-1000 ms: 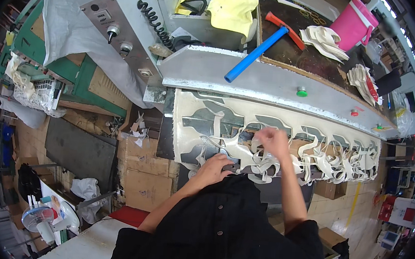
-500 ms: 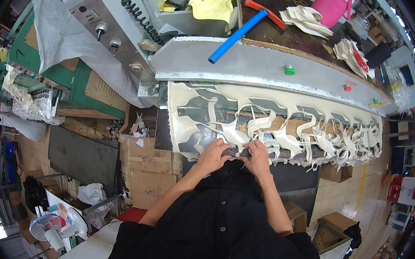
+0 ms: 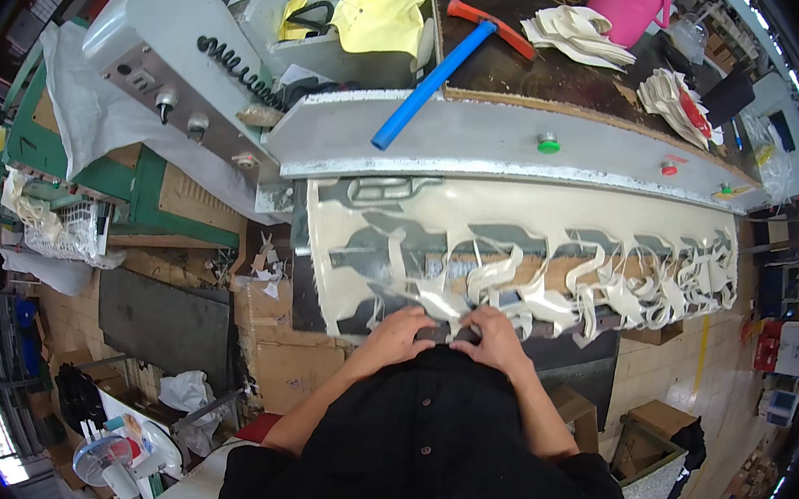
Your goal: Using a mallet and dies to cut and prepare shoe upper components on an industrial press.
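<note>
Before you lies the sheet [image 3: 548, 302], stretching off to your right, with your left hand [image 3: 398, 336] and right hand [image 3: 499, 338] side by side at its near edge. Behind it runs a beam [image 3: 477, 146], then a table [image 3: 498, 71]. On the table, a hammer [image 3: 432, 84] reaches its handle over the beam; to its right sits a stack of pieces [image 3: 579, 38], with a jug [image 3: 622, 13] behind and a bundle [image 3: 671, 107] farther right. Left of the table you have a cloth [image 3: 384, 15] on a bin [image 3: 379, 67], then the control housing [image 3: 156, 29].
</note>
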Available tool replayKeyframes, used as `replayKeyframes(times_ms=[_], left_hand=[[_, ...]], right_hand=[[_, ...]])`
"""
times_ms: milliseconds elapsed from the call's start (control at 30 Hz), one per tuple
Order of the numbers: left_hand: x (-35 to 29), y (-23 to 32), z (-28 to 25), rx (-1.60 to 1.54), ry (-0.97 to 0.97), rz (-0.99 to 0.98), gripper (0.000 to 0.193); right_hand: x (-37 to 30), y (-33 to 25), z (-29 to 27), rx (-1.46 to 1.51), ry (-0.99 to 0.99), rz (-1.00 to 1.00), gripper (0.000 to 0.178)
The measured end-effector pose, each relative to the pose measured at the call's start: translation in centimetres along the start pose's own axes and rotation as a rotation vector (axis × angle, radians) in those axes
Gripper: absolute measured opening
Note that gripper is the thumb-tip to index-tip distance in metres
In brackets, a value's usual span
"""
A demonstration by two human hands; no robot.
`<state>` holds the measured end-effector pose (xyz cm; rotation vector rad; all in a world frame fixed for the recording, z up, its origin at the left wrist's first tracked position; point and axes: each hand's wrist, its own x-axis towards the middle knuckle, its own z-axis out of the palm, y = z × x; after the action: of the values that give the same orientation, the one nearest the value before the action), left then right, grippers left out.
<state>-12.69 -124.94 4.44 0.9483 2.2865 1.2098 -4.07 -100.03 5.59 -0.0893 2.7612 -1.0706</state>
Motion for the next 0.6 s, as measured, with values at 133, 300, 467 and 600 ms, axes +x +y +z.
replayKeyframes(times_ms=[133,300,467,600], left_hand=[[5.7,-0.4,-3.5,0.064,0.067,-0.039,0.016],[17.5,-3.1,-4.3,0.435,0.403,0.155,0.036],[19.3,-6.5,-3.9,0.446,0.02,0.038,0.052],[18.2,-7.1,-2.9,0.347,-0.006,0.064,0.052]], right_hand=[[4.8,1.5,-3.4,0.135,-0.231,0.038,0.037],[14.7,3.8,-1.1,0.273,0.51,0.067,0.021],[15.8,6.0,2.3,0.052,0.53,-0.013,0.018],[14.1,6.6,3.4,0.018,0.545,-0.028,0.016]])
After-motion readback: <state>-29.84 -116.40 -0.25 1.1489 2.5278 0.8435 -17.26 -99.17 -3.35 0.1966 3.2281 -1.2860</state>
